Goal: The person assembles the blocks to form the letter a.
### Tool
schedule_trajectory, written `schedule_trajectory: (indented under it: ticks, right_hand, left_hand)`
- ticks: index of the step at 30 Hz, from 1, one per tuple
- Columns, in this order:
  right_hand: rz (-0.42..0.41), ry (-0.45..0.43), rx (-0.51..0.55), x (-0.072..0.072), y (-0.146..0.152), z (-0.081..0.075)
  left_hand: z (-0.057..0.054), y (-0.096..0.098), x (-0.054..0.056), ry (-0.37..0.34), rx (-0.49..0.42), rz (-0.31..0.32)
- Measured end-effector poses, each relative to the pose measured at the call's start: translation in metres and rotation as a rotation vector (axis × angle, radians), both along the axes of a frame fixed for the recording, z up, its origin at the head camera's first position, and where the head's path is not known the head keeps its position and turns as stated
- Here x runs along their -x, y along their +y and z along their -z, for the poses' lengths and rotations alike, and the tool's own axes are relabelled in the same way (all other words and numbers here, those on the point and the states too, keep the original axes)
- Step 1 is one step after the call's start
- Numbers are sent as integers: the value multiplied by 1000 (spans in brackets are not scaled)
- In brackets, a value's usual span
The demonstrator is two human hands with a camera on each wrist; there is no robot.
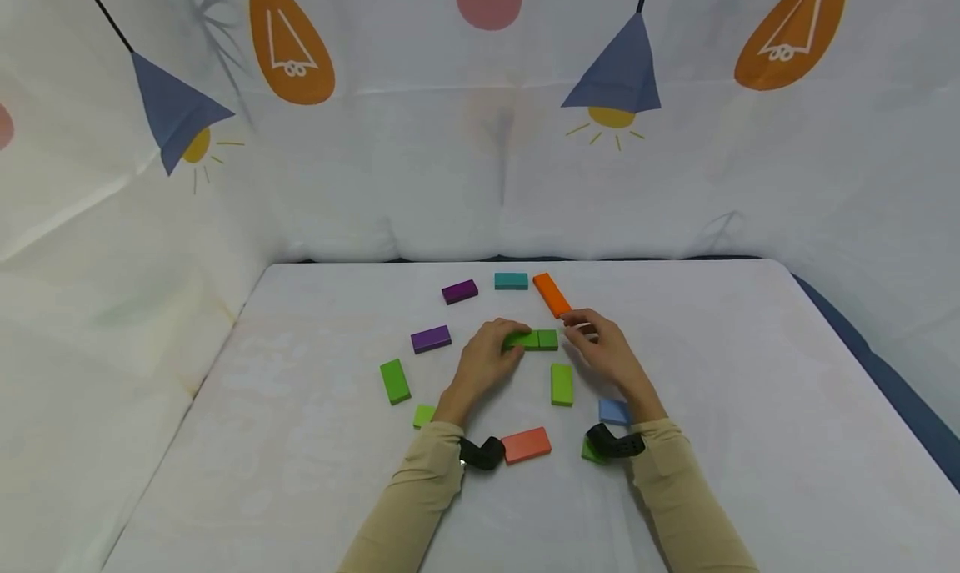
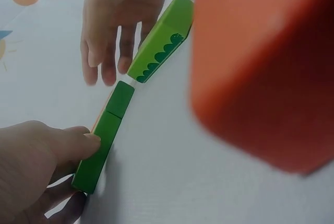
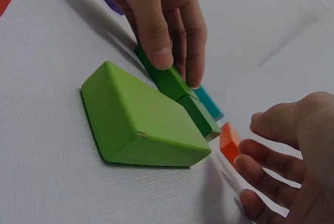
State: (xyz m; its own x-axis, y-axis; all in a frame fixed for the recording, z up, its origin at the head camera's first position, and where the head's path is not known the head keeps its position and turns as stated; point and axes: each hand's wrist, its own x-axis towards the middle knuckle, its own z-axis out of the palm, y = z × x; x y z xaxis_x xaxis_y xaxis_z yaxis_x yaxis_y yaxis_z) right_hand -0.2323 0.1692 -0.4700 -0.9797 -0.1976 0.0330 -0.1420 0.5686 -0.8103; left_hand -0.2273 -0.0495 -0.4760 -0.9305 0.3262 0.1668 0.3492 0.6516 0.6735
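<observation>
In the head view my left hand pinches a dark green block between thumb and fingers. A shorter dark green block sits end to end against its right side, as the left wrist view also shows. To the right, my right hand has loosely bent fingers with nothing in them. Its fingertips are close to the near end of an orange block; whether they touch it I cannot tell. Between the forearms lies a light green block, whose scalloped dark green side shows in the left wrist view.
Purple, dark purple and teal blocks lie behind and left. A green block is farther left. Nearer me are a coral block and a blue block, the latter partly behind my right wrist. White cloth backs the white table.
</observation>
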Motion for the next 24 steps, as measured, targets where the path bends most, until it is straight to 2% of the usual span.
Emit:
schedule_trajectory:
  ticks: [8, 12, 24]
  right_hand:
    - [70, 58, 25, 0, 3, -2]
    - [86, 82, -9, 1, -1, -3]
    - [-12, 115, -205, 24, -13, -26]
  left_hand:
    - [-1, 1, -1, 13, 19, -5]
    - [-2, 2, -2, 13, 30, -5]
    - [-1, 0, -7, 22, 52, -31]
